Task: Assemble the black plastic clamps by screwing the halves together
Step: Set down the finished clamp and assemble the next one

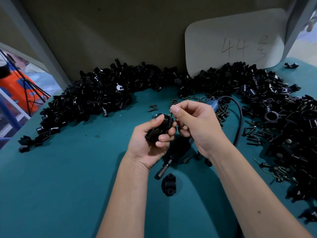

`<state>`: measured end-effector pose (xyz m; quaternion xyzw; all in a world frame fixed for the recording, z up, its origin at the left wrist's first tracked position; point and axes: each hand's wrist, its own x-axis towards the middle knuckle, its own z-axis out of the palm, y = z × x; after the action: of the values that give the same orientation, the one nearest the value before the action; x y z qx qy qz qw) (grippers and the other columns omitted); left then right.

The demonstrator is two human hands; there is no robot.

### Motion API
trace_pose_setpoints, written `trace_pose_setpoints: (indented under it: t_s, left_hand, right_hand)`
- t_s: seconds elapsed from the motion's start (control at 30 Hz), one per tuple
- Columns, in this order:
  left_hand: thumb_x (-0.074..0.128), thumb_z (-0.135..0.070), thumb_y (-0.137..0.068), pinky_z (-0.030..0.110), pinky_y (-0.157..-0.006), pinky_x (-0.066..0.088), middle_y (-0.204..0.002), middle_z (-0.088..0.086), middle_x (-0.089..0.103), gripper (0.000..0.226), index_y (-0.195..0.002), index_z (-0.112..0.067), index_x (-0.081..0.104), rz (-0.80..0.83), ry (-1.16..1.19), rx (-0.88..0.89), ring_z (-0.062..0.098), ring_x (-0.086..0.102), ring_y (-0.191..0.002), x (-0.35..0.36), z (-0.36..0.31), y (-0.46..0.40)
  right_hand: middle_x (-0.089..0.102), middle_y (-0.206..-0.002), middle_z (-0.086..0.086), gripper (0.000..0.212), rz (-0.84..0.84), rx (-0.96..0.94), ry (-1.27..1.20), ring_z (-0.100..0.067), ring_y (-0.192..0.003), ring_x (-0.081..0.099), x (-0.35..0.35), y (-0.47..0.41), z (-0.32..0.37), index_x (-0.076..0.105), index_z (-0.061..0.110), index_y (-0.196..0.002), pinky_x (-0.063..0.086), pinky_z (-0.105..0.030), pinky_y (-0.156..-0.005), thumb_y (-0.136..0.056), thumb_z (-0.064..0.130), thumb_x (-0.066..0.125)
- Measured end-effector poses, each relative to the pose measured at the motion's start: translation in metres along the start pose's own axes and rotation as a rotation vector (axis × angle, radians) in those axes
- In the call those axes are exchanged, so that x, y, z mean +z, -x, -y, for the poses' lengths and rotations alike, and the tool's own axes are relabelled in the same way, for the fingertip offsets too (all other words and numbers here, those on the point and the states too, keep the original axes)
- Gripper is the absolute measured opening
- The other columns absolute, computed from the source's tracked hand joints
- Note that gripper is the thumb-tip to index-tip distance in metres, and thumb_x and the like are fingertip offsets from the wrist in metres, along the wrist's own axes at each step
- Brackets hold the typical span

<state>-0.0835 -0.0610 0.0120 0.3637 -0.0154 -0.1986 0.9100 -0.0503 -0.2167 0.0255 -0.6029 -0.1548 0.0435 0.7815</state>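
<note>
1. Left hand curls its fingers around a black clamp, held above the middle of the teal bench.
2. Right hand pinches a screw at the clamp's top.

Left hand gripping black clamp above teal desk; right hand pinching screw at its top. 1 clamp half near front edge; heaped parts along back.
</note>
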Motion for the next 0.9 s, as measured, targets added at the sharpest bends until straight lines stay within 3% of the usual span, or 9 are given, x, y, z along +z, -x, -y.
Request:
trace_pose_setpoints:
  t_s: [0.13,0.27,0.4,0.7,0.8,0.9]
  left_hand:
    - [0.071,-0.026,-0.080,0.012,-0.036,0.040,-0.071,0.008,0.058,0.029,-0.083,0.002,0.074,0.002,0.006,0.003,0.004,0.048,-0.045,-0.0013,0.0000,-0.0004]
    - [0.058,-0.027,-0.091,0.012,-0.035,0.039,-0.071,0.008,0.056,0.035,-0.083,0.003,0.074,-0.021,0.009,-0.009,0.003,0.047,-0.045,-0.0026,-0.0003,-0.0008]
    - [0.056,-0.028,-0.092,0.011,-0.035,0.039,-0.071,0.008,0.057,0.037,-0.083,0.003,0.073,-0.018,0.015,-0.010,0.003,0.047,-0.044,-0.0017,-0.0002,-0.0006]
    - [0.056,-0.027,-0.092,0.012,-0.036,0.040,-0.071,0.008,0.058,0.037,-0.082,0.003,0.074,-0.041,0.023,0.020,0.003,0.047,-0.044,-0.0018,-0.0007,-0.0006]
    - [0.061,-0.026,-0.089,0.011,-0.036,0.040,-0.071,0.009,0.059,0.033,-0.084,0.003,0.074,-0.028,0.005,0.028,0.003,0.048,-0.045,-0.0008,0.0004,-0.0007]
    - [0.066,-0.026,-0.085,0.012,-0.037,0.041,-0.072,0.009,0.059,0.030,-0.087,0.003,0.075,-0.011,0.007,0.034,0.003,0.048,-0.046,-0.0003,0.0003,-0.0003]
  right_hand:
    - [0.062,-0.064,-0.005,0.010,0.034,-0.009,0.012,-0.006,-0.049,0.051,-0.0023,0.0007,0.0015,0.075,0.011,-0.085,0.036,-0.019,-0.042,-0.094,0.012,0.075]
    - [0.055,-0.059,0.000,0.011,0.012,0.007,0.066,-0.008,-0.050,0.046,-0.0017,-0.0007,-0.0001,0.075,0.007,-0.093,0.038,-0.020,-0.043,-0.100,0.007,0.066]
    - [0.058,-0.060,0.000,0.015,0.044,0.022,0.011,-0.008,-0.047,0.054,0.0011,0.0007,-0.0003,0.073,0.007,-0.099,0.040,-0.019,-0.043,-0.104,0.005,0.059]
    - [0.061,-0.067,-0.005,0.008,0.016,0.025,0.047,-0.010,-0.053,0.047,-0.0011,-0.0002,-0.0017,0.074,0.009,-0.091,0.039,-0.021,-0.044,-0.097,0.015,0.072]
    - [0.060,-0.066,-0.005,0.015,0.013,0.032,0.045,-0.010,-0.053,0.046,-0.0012,0.0002,-0.0021,0.070,0.009,-0.087,0.037,-0.021,-0.044,-0.095,0.022,0.074]
    - [0.058,-0.067,-0.003,0.025,0.058,0.058,-0.020,-0.010,-0.056,0.044,-0.0010,0.0009,-0.0011,0.071,0.006,-0.089,0.035,-0.020,-0.044,-0.101,0.027,0.065]
